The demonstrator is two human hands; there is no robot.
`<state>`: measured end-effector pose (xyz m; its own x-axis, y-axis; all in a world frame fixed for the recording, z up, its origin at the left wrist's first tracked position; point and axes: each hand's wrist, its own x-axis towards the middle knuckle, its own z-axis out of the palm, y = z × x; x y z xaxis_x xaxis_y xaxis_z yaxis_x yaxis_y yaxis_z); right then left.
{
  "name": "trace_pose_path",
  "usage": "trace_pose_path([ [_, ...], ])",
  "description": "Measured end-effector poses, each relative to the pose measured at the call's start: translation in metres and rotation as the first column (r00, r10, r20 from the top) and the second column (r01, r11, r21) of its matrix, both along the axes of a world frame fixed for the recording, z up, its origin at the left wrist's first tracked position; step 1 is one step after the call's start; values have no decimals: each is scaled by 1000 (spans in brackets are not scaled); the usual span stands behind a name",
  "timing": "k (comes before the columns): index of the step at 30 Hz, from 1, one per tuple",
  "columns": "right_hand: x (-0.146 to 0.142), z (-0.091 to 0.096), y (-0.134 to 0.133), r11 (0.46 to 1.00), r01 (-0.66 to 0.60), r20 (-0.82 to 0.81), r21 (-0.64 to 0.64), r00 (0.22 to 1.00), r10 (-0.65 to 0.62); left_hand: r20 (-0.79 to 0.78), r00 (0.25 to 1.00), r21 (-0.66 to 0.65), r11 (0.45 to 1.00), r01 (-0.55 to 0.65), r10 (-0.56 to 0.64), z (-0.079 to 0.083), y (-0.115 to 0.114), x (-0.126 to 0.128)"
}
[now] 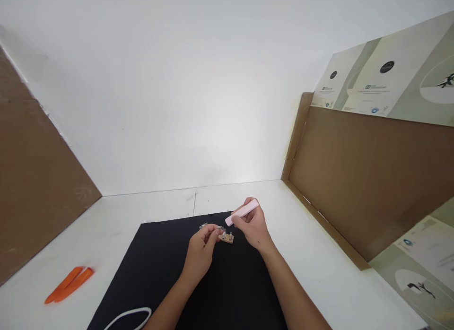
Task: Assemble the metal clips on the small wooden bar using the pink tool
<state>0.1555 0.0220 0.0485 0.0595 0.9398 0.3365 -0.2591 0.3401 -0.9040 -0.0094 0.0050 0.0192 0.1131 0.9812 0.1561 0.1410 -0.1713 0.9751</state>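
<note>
- Out on the far left, two orange plastic pry sticks (pixel 69 285) lie side by side on the white worktop (pixel 106 230), well apart from the action.
- A square black fabric mat (pixel 159 254) fills the middle, with a white rubber loop (pixel 129 316) at its near edge.
- The left hand (pixel 202 250) is the nearer one, its fingertips pinched together at a thin silver metal strip (pixel 204 225).
- Right there on the mat sits a small tan wooden board with metal posts (pixel 227 238), its long axis running left to right, just beyond those fingertips.
- The right hand (pixel 252 224) is wrapped around a pale pink flat bar (pixel 243 212), tilted, its lower end pointing toward the board and held clear of it.
- Over on the right, a brown cardboard panel (pixel 365 178) stands beside the worktop.
</note>
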Motion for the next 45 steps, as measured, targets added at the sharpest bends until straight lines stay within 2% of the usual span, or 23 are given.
trace_pose_path([
  [3,2,-3,2,1000,8,9,7,1000,-8,-50,999,23,1000,4,-3,-1,0,-1],
  [10,3,-6,2,997,-73,32,0,997,73,-84,996,51,999,10,-5,-3,1,-1],
  [14,2,-6,2,998,-58,33,-8,998,58,-95,995,46,999,10,-6,-2,2,-1],
  [20,1,-4,2,999,-45,29,-15,999,46,-32,998,-54,997,47,-49,2,-1,2],
  [24,3,-4,3,999,-36,22,-5,999,36,-75,997,-1,1000,24,-24,1,0,1],
  [32,3,2,-6,973,-229,71,-41,970,232,-84,996,35,999,7,-4,-4,2,-1],
  [34,1,0,-5,979,-201,66,-35,977,203,-82,997,29,999,18,-16,-4,1,-1],
  [39,0,-6,4,998,54,22,18,998,-55,-6,999,-29,998,54,-54,-5,2,1],
  [41,2,-5,5,996,86,15,25,996,-86,30,998,-53,996,65,-64,-6,4,1],
  [43,5,-2,3,1000,17,20,12,1000,-18,59,996,-82,994,74,-69,-7,5,1],
  [45,7,1,-1,994,-108,47,-16,993,108,83,994,-113,990,83,-73,-8,6,1],
])
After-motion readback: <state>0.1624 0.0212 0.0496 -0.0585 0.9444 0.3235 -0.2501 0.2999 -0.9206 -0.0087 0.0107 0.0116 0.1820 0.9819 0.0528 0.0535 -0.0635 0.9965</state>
